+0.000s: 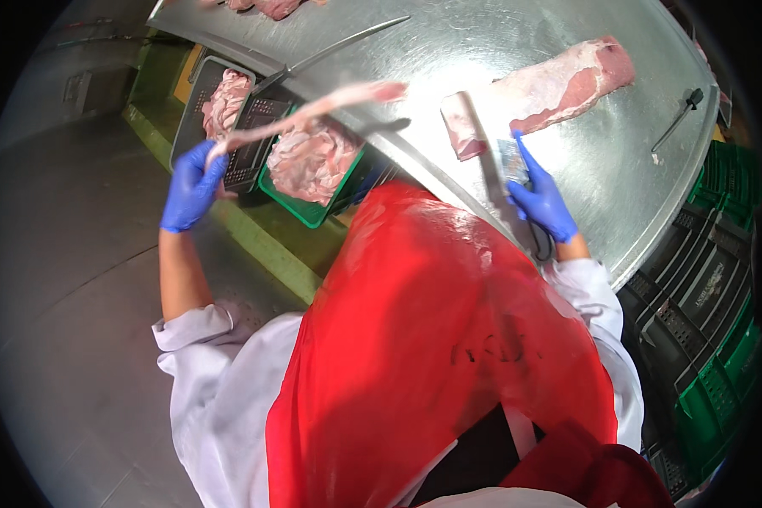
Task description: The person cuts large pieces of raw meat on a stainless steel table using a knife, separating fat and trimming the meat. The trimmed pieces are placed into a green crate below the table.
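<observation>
My left hand (196,186), in a blue glove, is closed round one end of a long pale strip of meat trimming (300,112). The strip stretches right, its pinkish tip blurred over the table's edge. My right hand (540,199), also gloved in blue, grips a shiny silvery object (512,161) whose kind I cannot make out. Beside it runs a blurred grey band. A large boneless piece of meat (559,85) with a whitish fat layer lies beyond my right hand. A smaller cut piece (463,127) lies to its left.
A green crate (313,218) and a grey crate (186,127) hold pale trimmings beside the metal table (449,34). A long slim steel tool (347,46) crosses its left edge. A black-handled rod (677,120) lies right. Stacked crates (694,288) stand beyond.
</observation>
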Demonstrator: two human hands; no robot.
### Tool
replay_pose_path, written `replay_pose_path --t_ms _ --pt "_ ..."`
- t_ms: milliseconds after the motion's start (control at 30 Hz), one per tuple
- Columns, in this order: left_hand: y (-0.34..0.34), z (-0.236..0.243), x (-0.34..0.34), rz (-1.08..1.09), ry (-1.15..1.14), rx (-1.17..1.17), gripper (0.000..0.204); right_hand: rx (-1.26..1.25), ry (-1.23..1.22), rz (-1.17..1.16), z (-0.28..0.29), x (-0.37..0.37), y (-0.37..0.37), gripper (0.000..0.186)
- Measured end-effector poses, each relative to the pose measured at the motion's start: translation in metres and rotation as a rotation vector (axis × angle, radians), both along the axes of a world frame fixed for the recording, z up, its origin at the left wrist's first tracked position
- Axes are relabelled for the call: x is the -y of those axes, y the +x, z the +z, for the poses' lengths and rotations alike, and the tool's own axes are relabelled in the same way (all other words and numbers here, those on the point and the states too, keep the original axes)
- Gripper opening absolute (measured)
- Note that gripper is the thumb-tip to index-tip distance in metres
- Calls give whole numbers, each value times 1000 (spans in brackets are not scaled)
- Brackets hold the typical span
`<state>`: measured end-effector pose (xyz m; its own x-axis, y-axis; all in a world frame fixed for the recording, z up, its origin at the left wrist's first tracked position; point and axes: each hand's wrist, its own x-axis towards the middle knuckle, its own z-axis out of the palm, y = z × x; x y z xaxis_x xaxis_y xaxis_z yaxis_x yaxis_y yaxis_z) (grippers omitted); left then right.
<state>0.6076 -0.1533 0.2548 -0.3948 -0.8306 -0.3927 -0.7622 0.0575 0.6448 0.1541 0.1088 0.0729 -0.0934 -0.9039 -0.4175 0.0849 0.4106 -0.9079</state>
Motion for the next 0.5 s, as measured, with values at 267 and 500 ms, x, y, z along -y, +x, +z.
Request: replay_pose_path --t_ms 267,500 --pt "-118 -197 17 -413 -668 206 77 -71 -47 -664 -44 -99 -103 60" --pt "-357 -242 -83 -824 -596 394 87 -77 0 -1005 -47 -172 -76 58"
